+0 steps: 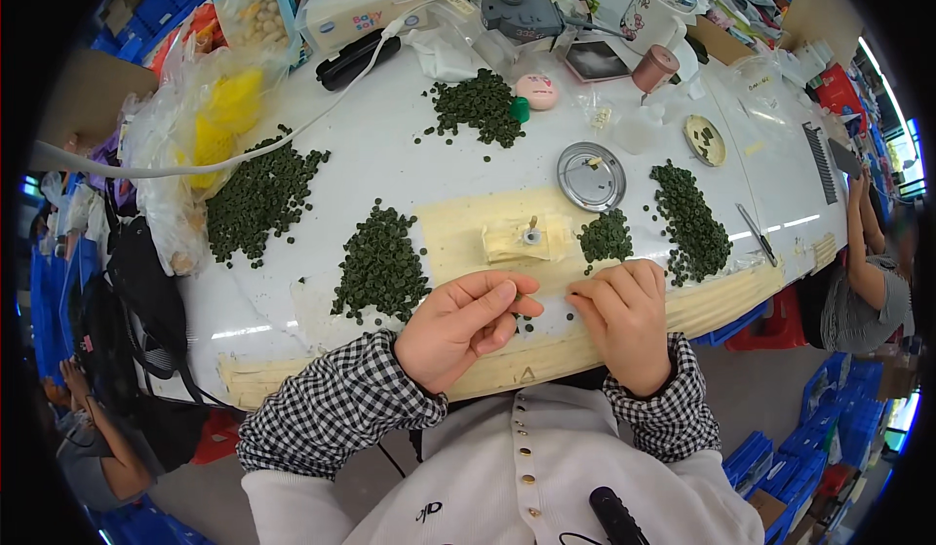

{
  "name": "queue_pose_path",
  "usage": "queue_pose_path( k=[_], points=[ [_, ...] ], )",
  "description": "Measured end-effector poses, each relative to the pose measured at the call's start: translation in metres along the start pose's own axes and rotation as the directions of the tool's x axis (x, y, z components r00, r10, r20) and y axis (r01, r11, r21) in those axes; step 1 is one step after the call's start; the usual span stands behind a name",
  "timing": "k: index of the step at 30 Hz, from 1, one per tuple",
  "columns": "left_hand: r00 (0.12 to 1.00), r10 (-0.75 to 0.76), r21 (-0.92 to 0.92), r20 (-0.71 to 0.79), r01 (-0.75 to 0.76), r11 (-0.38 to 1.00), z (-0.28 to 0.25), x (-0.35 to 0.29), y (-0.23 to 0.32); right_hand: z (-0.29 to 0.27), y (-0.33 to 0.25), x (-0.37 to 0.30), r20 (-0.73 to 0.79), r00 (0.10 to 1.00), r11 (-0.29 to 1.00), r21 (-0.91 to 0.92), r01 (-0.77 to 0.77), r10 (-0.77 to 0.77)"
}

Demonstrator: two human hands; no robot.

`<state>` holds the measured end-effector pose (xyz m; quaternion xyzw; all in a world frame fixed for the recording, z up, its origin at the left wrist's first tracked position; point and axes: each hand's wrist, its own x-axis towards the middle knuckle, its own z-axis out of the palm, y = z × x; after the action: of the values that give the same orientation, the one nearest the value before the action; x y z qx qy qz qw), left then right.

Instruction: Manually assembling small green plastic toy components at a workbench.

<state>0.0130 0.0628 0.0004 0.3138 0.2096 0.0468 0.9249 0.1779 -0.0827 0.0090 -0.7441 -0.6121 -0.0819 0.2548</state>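
Observation:
My left hand (pixel 458 326) is closed, thumb pressed toward the curled fingers; whatever they may hold is too small to make out. To its right, my right hand (pixel 629 321) has its thumb and fingertips drawn together low over the table. A tiny dark spot shows at those fingertips; I cannot tell whether it is gripped. Just beyond both hands, a small block wrapped in cream tape (pixel 507 242) bears a short upright peg and a metal ring. A small heap of dark green round pieces (pixel 605 237) lies beyond my right hand, a larger heap (pixel 380 264) beyond my left.
More green heaps lie at the far left (pixel 258 204), far middle (pixel 478 106) and right (pixel 690 223). Behind the block sits a round metal lid (pixel 591 176). Tweezers (pixel 757 235) lie at right. A white cable (pixel 292 136) crosses the left side; a mug (pixel 655 14) stands at the back.

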Motion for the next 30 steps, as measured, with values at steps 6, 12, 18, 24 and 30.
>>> queue_pose_path(
  k=[6, 12, 18, 24, 30],
  points=[
    [1.000, -0.004, -0.025, 0.031, 0.005, 1.000, -0.006, 0.000, -0.001, -0.003, 0.001, -0.005, 0.000, 0.999, 0.998, -0.052, 0.042, -0.042],
    [1.000, -0.003, -0.004, 0.016, 0.003, 1.000, -0.002, -0.001, 0.003, 0.001, 0.000, -0.003, -0.015, 0.999, 0.998, -0.033, 0.049, -0.050],
    [1.000, 0.012, -0.039, 0.017, -0.011, 0.999, -0.002, 0.000, 0.000, 0.003, 0.000, -0.005, -0.010, 0.998, 0.998, -0.009, 0.064, -0.065],
    [0.998, 0.018, -0.072, 0.053, -0.014, 0.997, -0.004, -0.001, 0.001, 0.001, -0.002, 0.000, -0.009, 1.000, 0.993, 0.115, 0.023, -0.022],
    [0.994, 0.099, -0.080, 0.044, -0.095, 0.992, -0.006, -0.003, 0.008, -0.014, -0.010, 0.032, -0.245, 0.967, 0.895, 0.415, 0.165, -0.065]
  ],
)
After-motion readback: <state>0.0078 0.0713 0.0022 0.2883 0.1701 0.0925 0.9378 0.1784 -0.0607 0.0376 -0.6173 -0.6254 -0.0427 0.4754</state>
